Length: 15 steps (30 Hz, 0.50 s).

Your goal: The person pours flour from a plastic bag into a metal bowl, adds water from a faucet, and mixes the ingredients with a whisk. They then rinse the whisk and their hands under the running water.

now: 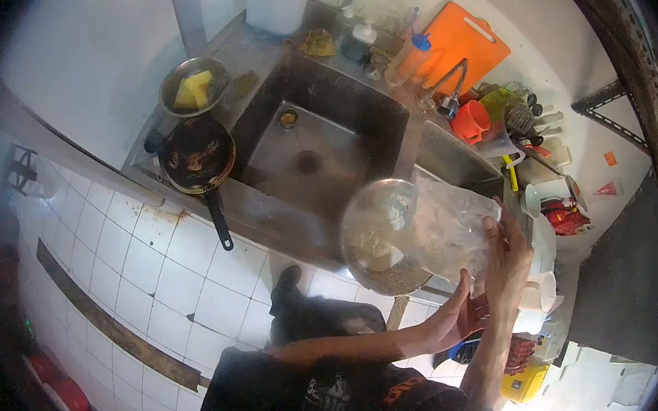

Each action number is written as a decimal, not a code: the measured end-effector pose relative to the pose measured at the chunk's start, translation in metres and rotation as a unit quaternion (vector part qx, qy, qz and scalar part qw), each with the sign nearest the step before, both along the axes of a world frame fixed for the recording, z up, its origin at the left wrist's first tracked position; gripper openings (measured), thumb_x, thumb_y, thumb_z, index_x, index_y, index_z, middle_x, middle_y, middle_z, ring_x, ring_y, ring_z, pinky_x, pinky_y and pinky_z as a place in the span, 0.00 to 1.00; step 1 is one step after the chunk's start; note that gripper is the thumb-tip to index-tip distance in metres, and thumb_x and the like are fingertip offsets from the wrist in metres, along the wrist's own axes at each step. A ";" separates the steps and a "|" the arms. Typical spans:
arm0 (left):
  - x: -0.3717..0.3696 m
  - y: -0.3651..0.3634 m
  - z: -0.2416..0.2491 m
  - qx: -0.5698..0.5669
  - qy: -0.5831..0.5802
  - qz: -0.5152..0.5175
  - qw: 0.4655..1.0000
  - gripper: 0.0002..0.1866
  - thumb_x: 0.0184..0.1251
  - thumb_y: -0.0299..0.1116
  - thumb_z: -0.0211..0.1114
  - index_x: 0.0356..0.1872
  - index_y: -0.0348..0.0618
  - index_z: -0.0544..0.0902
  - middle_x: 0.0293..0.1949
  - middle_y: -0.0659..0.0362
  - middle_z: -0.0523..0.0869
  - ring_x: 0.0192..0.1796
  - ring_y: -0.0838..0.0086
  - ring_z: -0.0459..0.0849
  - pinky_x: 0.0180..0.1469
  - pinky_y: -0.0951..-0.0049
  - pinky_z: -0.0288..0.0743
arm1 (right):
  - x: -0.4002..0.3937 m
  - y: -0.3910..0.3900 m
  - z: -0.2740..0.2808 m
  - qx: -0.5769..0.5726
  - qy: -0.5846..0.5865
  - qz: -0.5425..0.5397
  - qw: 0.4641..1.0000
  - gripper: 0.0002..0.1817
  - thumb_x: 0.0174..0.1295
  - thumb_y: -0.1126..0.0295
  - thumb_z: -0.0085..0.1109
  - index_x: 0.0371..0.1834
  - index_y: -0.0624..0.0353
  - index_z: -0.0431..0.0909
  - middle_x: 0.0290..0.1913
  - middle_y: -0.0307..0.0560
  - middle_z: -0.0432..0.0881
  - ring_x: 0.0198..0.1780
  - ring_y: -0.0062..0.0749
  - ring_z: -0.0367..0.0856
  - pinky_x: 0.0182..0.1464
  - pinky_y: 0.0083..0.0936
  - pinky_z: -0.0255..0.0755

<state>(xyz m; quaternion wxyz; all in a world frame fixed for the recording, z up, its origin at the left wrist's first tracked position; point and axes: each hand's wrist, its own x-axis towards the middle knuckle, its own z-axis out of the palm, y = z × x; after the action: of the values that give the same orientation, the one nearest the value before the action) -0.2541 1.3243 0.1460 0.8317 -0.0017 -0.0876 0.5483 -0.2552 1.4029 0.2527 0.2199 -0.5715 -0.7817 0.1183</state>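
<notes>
A clear plastic bag (454,226) is tilted over a round metal bowl (357,269). White and pale beige powder (397,212) lies inside the bowl. My right hand (509,249) grips the upper right end of the bag, its fingers bent against the plastic. My left hand (458,319) is at the bag's lower edge, with a fingertip pressed to it and the other fingers curled behind, partly hidden by my right wrist. The bag's mouth is toward the bowl, but I cannot make out whether powder is falling from it.
A steel sink (316,137) lies beyond the bowl. Left of it sit a blackened frying pan (198,158) and a metal bowl with yellow sponge-like pieces (195,91). An orange cutting board (465,48), a faucet (452,99) and an orange cup (469,122) stand behind.
</notes>
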 end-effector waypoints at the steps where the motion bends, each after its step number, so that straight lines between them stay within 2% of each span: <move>1: 0.000 0.000 -0.003 0.006 -0.003 -0.009 1.000 0.46 0.58 0.73 0.34 0.66 0.45 0.57 0.58 0.55 0.73 0.59 0.69 0.72 0.63 0.66 0.66 | 0.001 -0.001 0.000 0.001 0.000 -0.002 1.000 0.17 0.64 0.69 0.56 0.56 0.61 0.75 0.45 0.60 0.82 0.43 0.34 0.83 0.42 0.28 0.73; 3: -0.002 0.005 -0.006 0.016 -0.007 -0.011 1.000 0.44 0.60 0.72 0.34 0.66 0.46 0.58 0.58 0.55 0.73 0.60 0.69 0.72 0.63 0.65 0.66 | 0.001 0.001 0.001 0.034 0.086 0.030 0.995 0.17 0.65 0.67 0.55 0.56 0.61 0.75 0.45 0.61 0.82 0.44 0.31 0.82 0.43 0.28 0.73; 6: -0.003 0.002 -0.005 0.044 -0.027 -0.012 0.999 0.41 0.61 0.70 0.37 0.63 0.47 0.62 0.58 0.55 0.74 0.60 0.68 0.72 0.63 0.64 0.66 | -0.001 0.004 0.004 0.022 0.020 0.018 0.999 0.18 0.65 0.66 0.55 0.56 0.61 0.75 0.47 0.60 0.82 0.45 0.28 0.81 0.44 0.28 0.73; 8: -0.007 0.001 -0.001 0.021 -0.028 -0.007 0.999 0.36 0.62 0.68 0.40 0.58 0.48 0.67 0.55 0.55 0.75 0.59 0.69 0.73 0.61 0.64 0.67 | -0.003 0.005 0.007 0.020 0.032 0.016 0.999 0.18 0.65 0.66 0.55 0.57 0.61 0.75 0.47 0.60 0.82 0.46 0.28 0.80 0.45 0.28 0.72; 11: -0.009 0.000 -0.003 0.059 -0.034 0.002 0.998 0.32 0.64 0.65 0.44 0.56 0.50 0.68 0.53 0.56 0.76 0.58 0.69 0.73 0.60 0.65 0.68 | 0.003 0.003 0.006 0.021 0.045 0.001 0.999 0.19 0.65 0.67 0.55 0.57 0.62 0.74 0.48 0.59 0.81 0.46 0.28 0.80 0.47 0.27 0.72; 15: -0.008 -0.005 -0.004 0.036 -0.039 -0.018 0.998 0.29 0.64 0.63 0.45 0.55 0.51 0.67 0.52 0.58 0.76 0.57 0.68 0.74 0.59 0.65 0.69 | -0.001 0.002 0.011 0.010 0.019 0.014 1.000 0.19 0.65 0.69 0.55 0.57 0.65 0.74 0.52 0.57 0.80 0.48 0.28 0.78 0.50 0.26 0.70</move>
<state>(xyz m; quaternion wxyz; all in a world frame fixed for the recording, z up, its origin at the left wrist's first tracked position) -0.2619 1.3192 0.1422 0.8368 0.0049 -0.1396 0.5293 -0.2562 1.4048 0.2633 0.2385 -0.5562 -0.7864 0.1239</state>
